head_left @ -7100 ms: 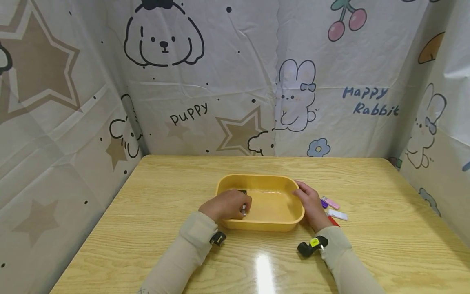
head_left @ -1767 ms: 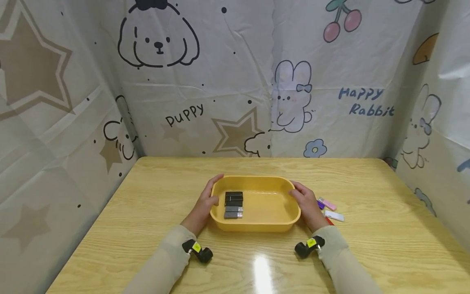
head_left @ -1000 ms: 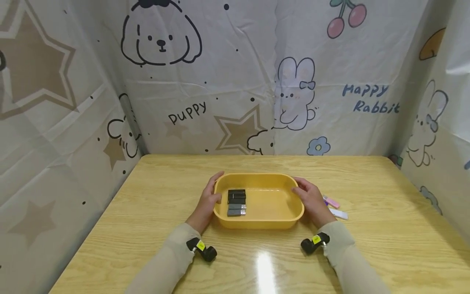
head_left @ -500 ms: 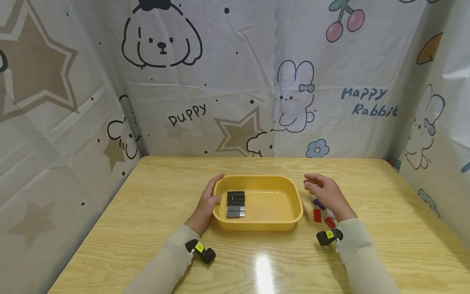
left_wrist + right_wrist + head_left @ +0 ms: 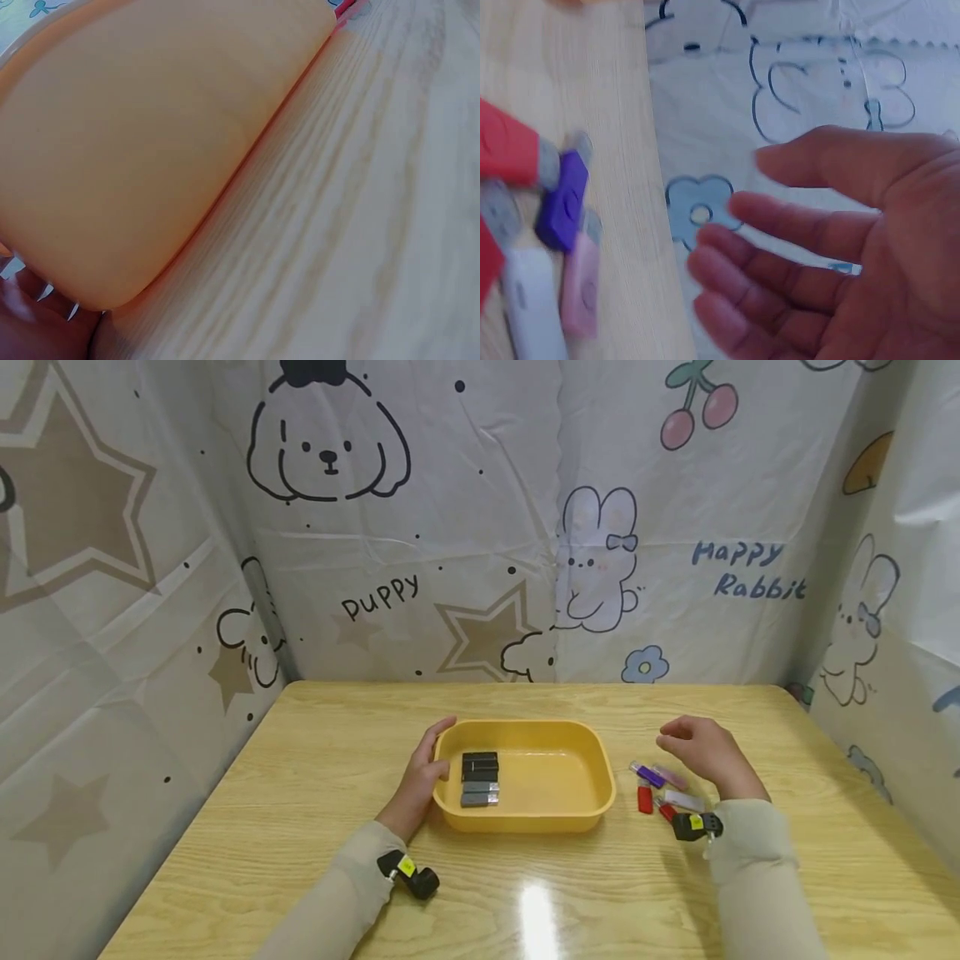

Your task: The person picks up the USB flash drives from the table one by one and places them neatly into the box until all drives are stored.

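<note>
Left hand (image 5: 412, 783) is gripping the left end of a yellow, rounded plastic tray (image 5: 555, 781); right hand (image 5: 708, 752), loose and empty, is hovering near slim multicoloured plastic USB sticks (image 5: 650, 776) lying right of it on the wood-grain table (image 5: 337, 735). Sticks are looking light, stiff, perhaps slippery: pinch casing sides.

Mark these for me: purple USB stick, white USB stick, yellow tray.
Purple USB stick (image 5: 562, 206): right wrist view, middle of its plastic body.
White USB stick (image 5: 686, 801): head view, middle of its plastic body.
Yellow tray (image 5: 525, 823): head view, outer face of the near wall.
</note>
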Demonstrator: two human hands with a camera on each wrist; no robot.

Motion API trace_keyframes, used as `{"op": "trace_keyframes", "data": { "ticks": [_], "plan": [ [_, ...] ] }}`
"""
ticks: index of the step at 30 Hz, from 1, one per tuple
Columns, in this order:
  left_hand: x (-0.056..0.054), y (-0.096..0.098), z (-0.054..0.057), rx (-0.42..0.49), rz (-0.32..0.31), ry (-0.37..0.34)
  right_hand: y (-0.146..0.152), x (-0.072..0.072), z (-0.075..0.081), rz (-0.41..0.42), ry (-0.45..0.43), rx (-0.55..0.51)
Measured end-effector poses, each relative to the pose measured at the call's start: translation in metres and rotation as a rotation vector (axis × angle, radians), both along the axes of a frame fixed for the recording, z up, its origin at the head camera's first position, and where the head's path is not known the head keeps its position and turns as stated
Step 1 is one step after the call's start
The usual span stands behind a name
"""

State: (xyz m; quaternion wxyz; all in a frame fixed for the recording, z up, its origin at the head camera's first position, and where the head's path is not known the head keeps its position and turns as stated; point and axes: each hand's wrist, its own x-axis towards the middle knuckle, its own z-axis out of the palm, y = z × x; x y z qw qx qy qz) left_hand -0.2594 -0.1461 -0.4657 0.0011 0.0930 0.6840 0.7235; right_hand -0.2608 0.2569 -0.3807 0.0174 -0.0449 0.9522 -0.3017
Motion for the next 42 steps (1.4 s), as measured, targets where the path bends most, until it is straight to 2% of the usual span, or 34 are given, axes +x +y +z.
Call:
{"op": "trace_keyframes", "data": {
  "ticks": [5, 13, 20, 23, 26, 30, 33, 40, 42],
  "plan": [
    [0.0, -0.001, -0.001, -0.012, -0.005, -0.003, 0.007, -0.003, 0.0, -0.027, -0.099, 0.052],
    [-0.001, 0.0, -0.002, -0.006, -0.004, 0.011, 0.015, -0.004, -0.003, -0.094, -0.23, 0.044],
    [-0.004, 0.001, -0.002, 0.015, -0.029, -0.003, 0.02, -0.002, -0.005, -0.082, -0.295, 0.048],
    [-0.002, 0.0, 0.002, 0.017, -0.047, -0.022, 0.02, -0.003, -0.007, -0.076, -0.329, 0.054],
    [0.005, 0.0, 0.014, 0.004, -0.059, -0.031, 0.019, -0.003, -0.009, -0.084, -0.366, 0.034],
    [0.014, 0.0, 0.028, -0.012, -0.067, -0.033, 0.014, -0.003, -0.012, -0.081, -0.361, 0.036],
    [0.015, -0.001, 0.029, -0.011, -0.061, -0.032, 0.01, -0.003, -0.013, -0.048, -0.315, 0.083],
    [-0.001, -0.002, 0.005, -0.017, -0.038, 0.001, 0.005, -0.004, -0.018, 0.001, -0.214, 0.203],
    [0.0, -0.001, 0.005, -0.019, -0.041, 0.012, 0.006, -0.004, -0.02, -0.004, -0.203, 0.223]
  ]
}}
